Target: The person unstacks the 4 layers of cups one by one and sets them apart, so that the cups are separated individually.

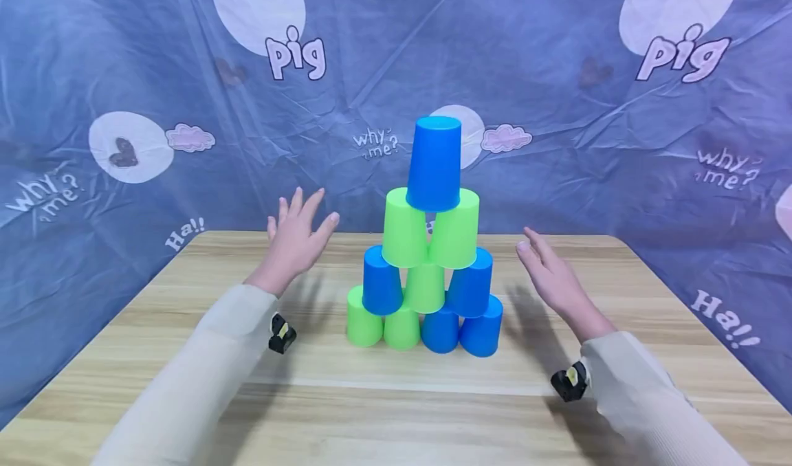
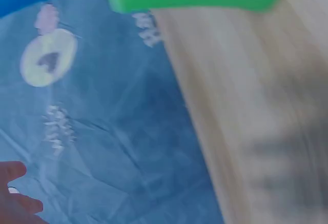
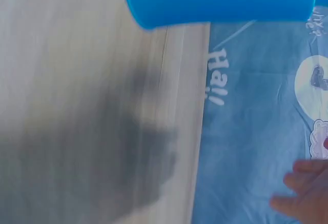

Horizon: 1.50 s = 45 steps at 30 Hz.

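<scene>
A pyramid of upside-down plastic cups stands in the middle of the table in the head view. Its top is one blue cup [image 1: 434, 163], resting across two green cups [image 1: 405, 227]. Below them a green cup [image 1: 425, 287] sits between two blue ones [image 1: 470, 284]. The bottom row has two green cups [image 1: 364, 318] at left and two blue cups [image 1: 481, 327] at right. My left hand [image 1: 293, 238] hovers left of the stack with fingers spread, holding nothing. On the other side my right hand [image 1: 557, 277] is raised, fingers extended, apart from the cups.
The pale wooden table [image 1: 383, 411] ends at a back edge just behind the stack. A blue printed cloth [image 1: 371, 53] hangs behind it and down both sides. A small black device [image 1: 282, 334] is worn at each wrist.
</scene>
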Tool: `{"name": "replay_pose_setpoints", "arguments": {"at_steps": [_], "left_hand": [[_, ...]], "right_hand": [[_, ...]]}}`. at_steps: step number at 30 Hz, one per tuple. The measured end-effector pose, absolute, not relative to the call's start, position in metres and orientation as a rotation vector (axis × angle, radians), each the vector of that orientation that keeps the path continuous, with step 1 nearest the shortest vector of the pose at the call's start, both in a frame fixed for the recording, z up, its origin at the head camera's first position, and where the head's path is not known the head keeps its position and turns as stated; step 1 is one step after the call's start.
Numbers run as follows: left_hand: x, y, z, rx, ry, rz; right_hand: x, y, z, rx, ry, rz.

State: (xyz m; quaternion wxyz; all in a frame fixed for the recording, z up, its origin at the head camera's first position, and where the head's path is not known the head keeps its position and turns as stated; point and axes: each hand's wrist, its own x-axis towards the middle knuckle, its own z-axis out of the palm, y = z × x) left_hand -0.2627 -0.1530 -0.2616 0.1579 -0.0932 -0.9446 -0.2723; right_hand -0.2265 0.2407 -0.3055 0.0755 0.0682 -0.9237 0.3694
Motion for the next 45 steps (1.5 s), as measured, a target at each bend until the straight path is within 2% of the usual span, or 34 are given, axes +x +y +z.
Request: {"name": "replay_pose_setpoints", "arguments": {"at_steps": [9, 21, 27, 45], "left_hand": [[-0.25, -0.127, -0.218, -0.403, -2.307, -1.123], [-0.221, -0.079, -0.168, -0.605, -2.019, -1.637], [-0.212, -0.06, -0.161, -0.598, -2.152, -1.657], [-0.199, -0.032, -0.153, -0.65, -2.287, -1.624]], "right_hand": [[-0.213, 0.24, -0.316, 0.293, -2.647, 1.634], [-0.193, 0.23, -0.34, 0.376, -2.569, 1.867], [-0.193, 0.228, -0.352, 0.452, -2.639, 1.808], [-0.193, 0.22, -0.359, 0.412, -2.74, 1.826]]}}
